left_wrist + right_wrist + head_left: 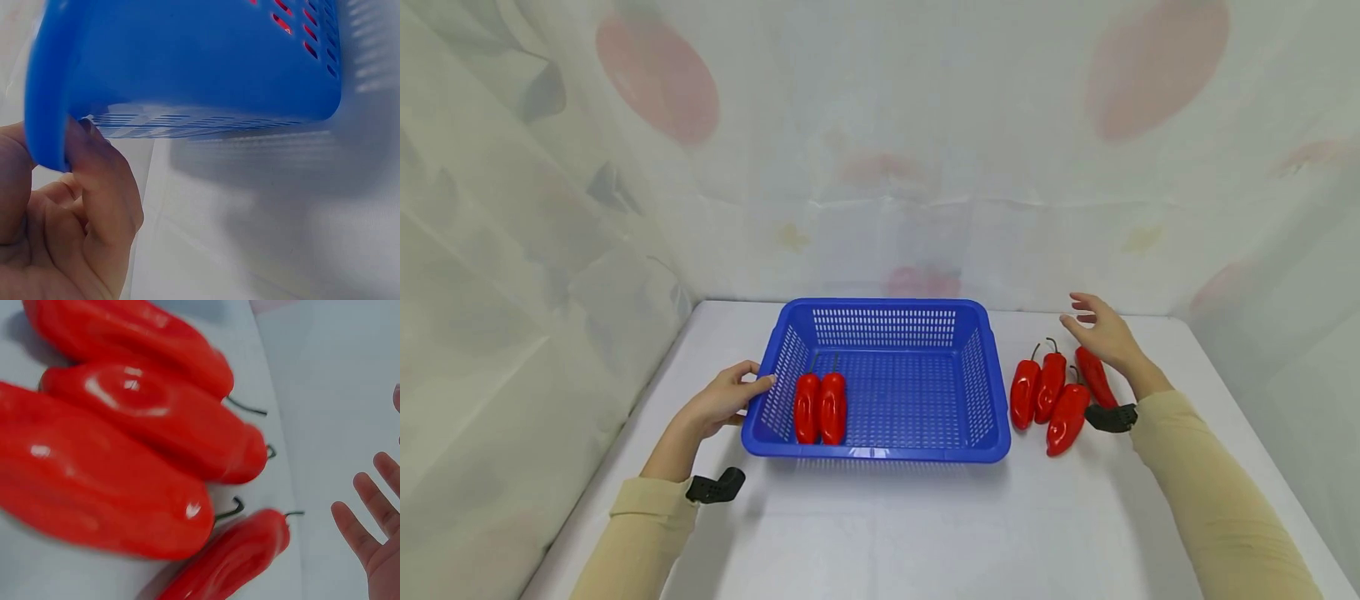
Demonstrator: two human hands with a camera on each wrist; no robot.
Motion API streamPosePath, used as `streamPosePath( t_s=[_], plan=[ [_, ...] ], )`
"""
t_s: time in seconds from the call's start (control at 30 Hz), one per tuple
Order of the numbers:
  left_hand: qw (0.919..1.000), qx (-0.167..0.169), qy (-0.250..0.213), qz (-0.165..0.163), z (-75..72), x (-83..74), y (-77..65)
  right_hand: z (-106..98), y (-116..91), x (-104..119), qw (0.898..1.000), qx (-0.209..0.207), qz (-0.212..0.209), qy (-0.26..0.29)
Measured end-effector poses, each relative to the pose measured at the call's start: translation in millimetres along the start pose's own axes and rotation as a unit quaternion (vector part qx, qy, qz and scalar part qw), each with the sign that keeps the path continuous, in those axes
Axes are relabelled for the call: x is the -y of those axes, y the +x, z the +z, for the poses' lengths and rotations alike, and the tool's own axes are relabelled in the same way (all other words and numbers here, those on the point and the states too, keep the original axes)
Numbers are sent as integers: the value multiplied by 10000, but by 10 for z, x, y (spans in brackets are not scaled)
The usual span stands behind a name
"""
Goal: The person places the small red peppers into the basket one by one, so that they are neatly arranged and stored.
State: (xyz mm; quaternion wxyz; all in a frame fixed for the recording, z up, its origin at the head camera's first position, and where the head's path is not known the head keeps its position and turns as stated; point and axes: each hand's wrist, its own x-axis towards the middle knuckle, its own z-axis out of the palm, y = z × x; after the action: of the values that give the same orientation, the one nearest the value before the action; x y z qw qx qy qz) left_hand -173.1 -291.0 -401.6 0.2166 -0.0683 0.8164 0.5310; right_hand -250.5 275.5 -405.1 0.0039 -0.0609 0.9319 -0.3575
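My left hand (724, 400) grips the left rim of a blue plastic basket (872, 454), thumb over the edge and fingers curled beneath it, as the left wrist view of the hand (87, 212) shows. Two red peppers (807, 408) lie side by side at the basket's left end. To the right of the basket, several red peppers (1066, 419) with dark stems lie on the white table. Over the far side of that group hovers my right hand (1105, 336), fingers spread and holding nothing. In the right wrist view the peppers (156, 419) are apart from the fingers (375, 500).
The white table (887, 525) extends in front of the basket. A pale patterned curtain (880, 242) hangs right behind the table's back edge, and more cloth (512, 333) hangs at both sides.
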Motion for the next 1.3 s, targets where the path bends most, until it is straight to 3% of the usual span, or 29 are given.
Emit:
streamPosePath(
  t_s=[0.4, 1.3],
  plan=[
    [10000, 5, -13, -27, 4, 8, -5, -4, -113, -301, 9986, 152, 496, -40],
    [10000, -31, 0, 8, 7, -3, 0, 159, -291, -650, 9831, 789, 1646, 111]
  ],
)
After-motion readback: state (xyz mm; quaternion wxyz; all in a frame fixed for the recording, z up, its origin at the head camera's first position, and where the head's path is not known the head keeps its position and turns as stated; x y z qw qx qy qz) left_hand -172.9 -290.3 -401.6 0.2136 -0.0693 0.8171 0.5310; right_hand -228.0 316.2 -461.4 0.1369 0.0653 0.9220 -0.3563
